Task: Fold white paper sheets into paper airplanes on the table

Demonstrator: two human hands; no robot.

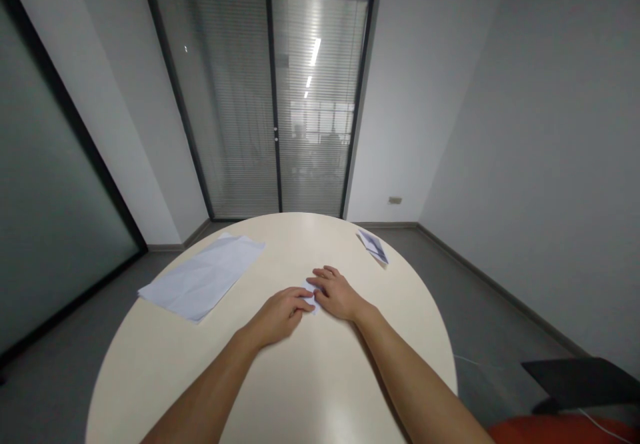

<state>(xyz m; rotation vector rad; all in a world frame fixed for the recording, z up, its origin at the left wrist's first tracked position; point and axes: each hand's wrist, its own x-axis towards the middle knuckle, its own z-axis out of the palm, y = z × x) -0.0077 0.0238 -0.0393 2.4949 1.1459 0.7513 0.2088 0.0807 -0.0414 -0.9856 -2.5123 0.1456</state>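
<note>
Paper is the whole business on this round bench [280, 391]: three lots of it, all told. The small folded piece [311, 295] lies near the bench's middle, pinned flat under both hands, and most of it is hidden beneath them, so its exact shape cannot be told. The left hand [280, 314] lies palm down on the near-left part of it, its fingers [300, 303] curled a little and pressing on the paper rather than gripping it. The right hand [336, 293] lies flat on the far-right part, fingers stretched and laid on the sheet, holding nothing up. That pose reads, to my eye, as two hands bearing down to keep a fold sharp and stop the piece sliding on the smooth top. Toward the bench's left edge, well apart from the hands, lies a loose stack of white sheets [203, 277], creased and slightly fanned, seemingly parked there within reach as stock; how many sheets it holds cannot be counted. At the bench's far-right rim lies one folded paper shape [373, 245], set aside clear of the working spot. Beyond the bench stands a double glass door with blinds [270, 97].
</note>
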